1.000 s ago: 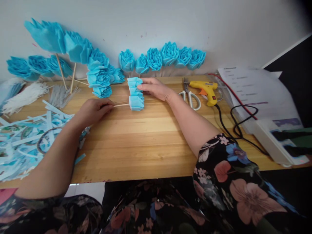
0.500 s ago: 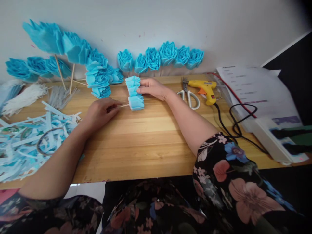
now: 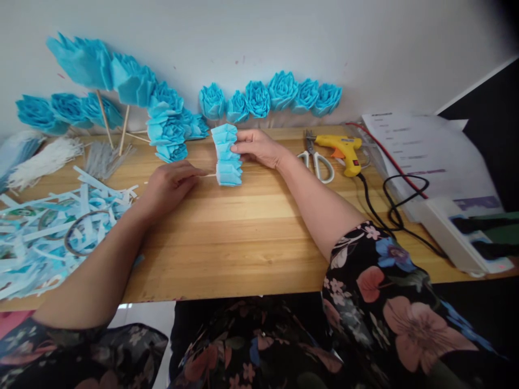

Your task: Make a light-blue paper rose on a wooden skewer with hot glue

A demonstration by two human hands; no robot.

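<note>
The left hand (image 3: 172,182) has its fingers narrow on a thin stick (image 3: 210,175). The right hand (image 3: 256,147) pinches the edge of the folded blue paper (image 3: 228,155), which is between both hands, above the table (image 3: 243,259). For good work, I think the stick should turn slowly and the paper stay lightly tight. No container is visible; paper strips (image 3: 40,237) lie loose at left.

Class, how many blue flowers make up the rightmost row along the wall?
6 in that row, left to right: first flower, second flower, third flower, fourth flower, fifth flower, sixth flower. None appears hidden.
</note>
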